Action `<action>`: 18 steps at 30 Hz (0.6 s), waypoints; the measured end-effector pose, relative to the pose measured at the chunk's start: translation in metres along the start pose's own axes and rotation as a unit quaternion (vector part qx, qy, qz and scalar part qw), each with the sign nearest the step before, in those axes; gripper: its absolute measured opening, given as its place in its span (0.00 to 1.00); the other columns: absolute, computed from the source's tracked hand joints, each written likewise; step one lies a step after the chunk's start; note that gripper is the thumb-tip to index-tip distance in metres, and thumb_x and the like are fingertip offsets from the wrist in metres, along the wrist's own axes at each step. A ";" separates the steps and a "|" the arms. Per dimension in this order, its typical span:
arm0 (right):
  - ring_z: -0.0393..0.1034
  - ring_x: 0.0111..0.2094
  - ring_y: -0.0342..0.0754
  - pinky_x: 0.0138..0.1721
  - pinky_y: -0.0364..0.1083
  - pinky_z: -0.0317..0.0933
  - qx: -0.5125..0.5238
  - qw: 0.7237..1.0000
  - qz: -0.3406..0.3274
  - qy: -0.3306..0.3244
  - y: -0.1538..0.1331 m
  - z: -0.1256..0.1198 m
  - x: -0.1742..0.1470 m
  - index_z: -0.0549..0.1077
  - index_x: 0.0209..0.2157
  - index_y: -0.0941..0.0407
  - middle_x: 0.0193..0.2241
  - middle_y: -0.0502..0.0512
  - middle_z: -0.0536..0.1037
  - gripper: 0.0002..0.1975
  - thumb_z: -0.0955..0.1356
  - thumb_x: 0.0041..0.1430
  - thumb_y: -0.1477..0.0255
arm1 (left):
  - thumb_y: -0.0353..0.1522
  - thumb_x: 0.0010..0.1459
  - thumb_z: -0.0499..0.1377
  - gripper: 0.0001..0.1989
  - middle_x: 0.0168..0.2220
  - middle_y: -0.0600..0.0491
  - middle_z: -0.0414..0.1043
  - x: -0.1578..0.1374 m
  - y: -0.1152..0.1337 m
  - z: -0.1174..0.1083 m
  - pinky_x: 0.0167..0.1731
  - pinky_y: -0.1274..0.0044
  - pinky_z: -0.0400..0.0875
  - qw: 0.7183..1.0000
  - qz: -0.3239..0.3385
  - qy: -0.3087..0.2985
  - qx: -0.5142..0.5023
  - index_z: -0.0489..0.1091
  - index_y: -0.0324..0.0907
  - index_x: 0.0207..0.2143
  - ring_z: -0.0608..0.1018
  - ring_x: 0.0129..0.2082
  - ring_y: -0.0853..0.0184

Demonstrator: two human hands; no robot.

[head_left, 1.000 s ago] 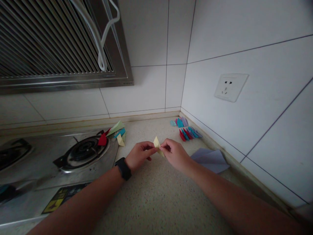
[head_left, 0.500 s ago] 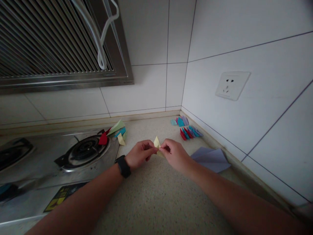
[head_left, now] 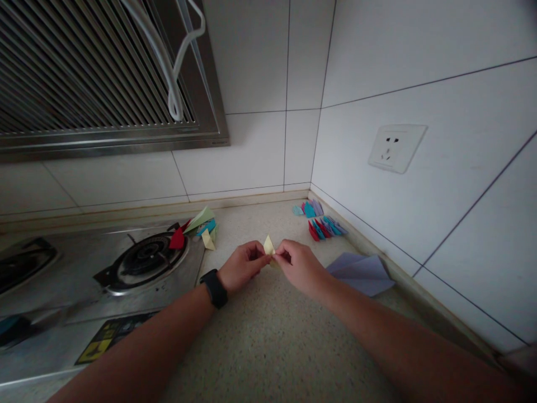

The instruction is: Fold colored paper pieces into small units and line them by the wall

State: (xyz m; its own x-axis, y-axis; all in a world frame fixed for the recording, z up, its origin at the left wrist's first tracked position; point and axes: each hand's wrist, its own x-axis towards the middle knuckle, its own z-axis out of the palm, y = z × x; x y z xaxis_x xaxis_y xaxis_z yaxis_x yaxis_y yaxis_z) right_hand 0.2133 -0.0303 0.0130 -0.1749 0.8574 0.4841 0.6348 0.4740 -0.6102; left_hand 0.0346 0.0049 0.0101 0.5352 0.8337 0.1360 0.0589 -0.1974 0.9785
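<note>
A small piece of folded yellow paper [head_left: 269,244] is held up between my two hands, its pointed tip upward and its lower part mostly hidden by fingers. My left hand [head_left: 244,263], with a black watch on the wrist, pinches its left side between thumb and fingers. On the right side my right hand [head_left: 301,264] pinches it too, thumb and fingertips together. Beyond my right wrist lies a sheet of creased lavender paper [head_left: 361,273] on the speckled countertop [head_left: 268,336].
Small folded papers in red, blue and purple [head_left: 326,228] stand in a row near the right wall, with another little group [head_left: 309,209] behind. More folded papers [head_left: 205,226] lie by the gas burner [head_left: 149,260] at left. A range hood [head_left: 104,73] hangs above the stove.
My left hand has shifted slightly, its thumb now stretched straighter along the yellow paper. My right hand keeps its pinch, and the other papers have not moved.
</note>
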 end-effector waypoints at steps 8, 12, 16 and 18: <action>0.67 0.27 0.43 0.30 0.41 0.55 0.043 0.998 0.048 -0.004 0.001 0.003 0.003 0.70 0.28 0.56 0.25 0.51 0.75 0.04 0.67 0.57 0.74 | 0.42 0.50 0.64 0.17 0.25 0.59 0.64 0.003 -0.003 -0.003 0.17 0.82 0.54 0.999 -0.038 0.007 -0.019 0.70 0.37 0.33 0.61 0.18 0.78; 0.66 0.25 0.42 0.29 0.41 0.55 0.049 0.997 0.055 -0.010 0.002 0.004 0.002 0.70 0.27 0.56 0.24 0.49 0.74 0.05 0.67 0.57 0.74 | 0.41 0.50 0.64 0.15 0.23 0.59 0.64 0.003 -0.004 -0.006 0.18 0.82 0.53 0.999 -0.037 -0.005 -0.012 0.71 0.37 0.31 0.60 0.18 0.78; 0.65 0.24 0.42 0.28 0.41 0.54 0.053 0.997 0.053 -0.019 0.003 0.004 0.001 0.70 0.27 0.56 0.22 0.48 0.73 0.05 0.67 0.57 0.73 | 0.38 0.50 0.64 0.13 0.22 0.59 0.64 0.003 -0.003 -0.008 0.18 0.81 0.52 0.999 -0.037 -0.011 -0.005 0.71 0.36 0.31 0.60 0.18 0.77; 0.65 0.24 0.42 0.28 0.41 0.54 0.052 0.997 0.049 -0.022 0.003 0.004 0.001 0.70 0.27 0.56 0.22 0.48 0.73 0.05 0.67 0.57 0.73 | 0.38 0.49 0.65 0.13 0.22 0.58 0.64 0.003 -0.003 -0.008 0.18 0.81 0.52 0.999 -0.040 -0.008 0.000 0.72 0.36 0.31 0.60 0.18 0.77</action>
State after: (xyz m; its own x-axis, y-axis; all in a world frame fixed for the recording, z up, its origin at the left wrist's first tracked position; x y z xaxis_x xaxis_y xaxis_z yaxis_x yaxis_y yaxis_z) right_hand 0.2122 -0.0274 0.0090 -0.1497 0.9076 0.3922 0.5689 0.4035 -0.7167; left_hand 0.0290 0.0121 0.0093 0.5429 0.8381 0.0538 0.1027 -0.1298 0.9862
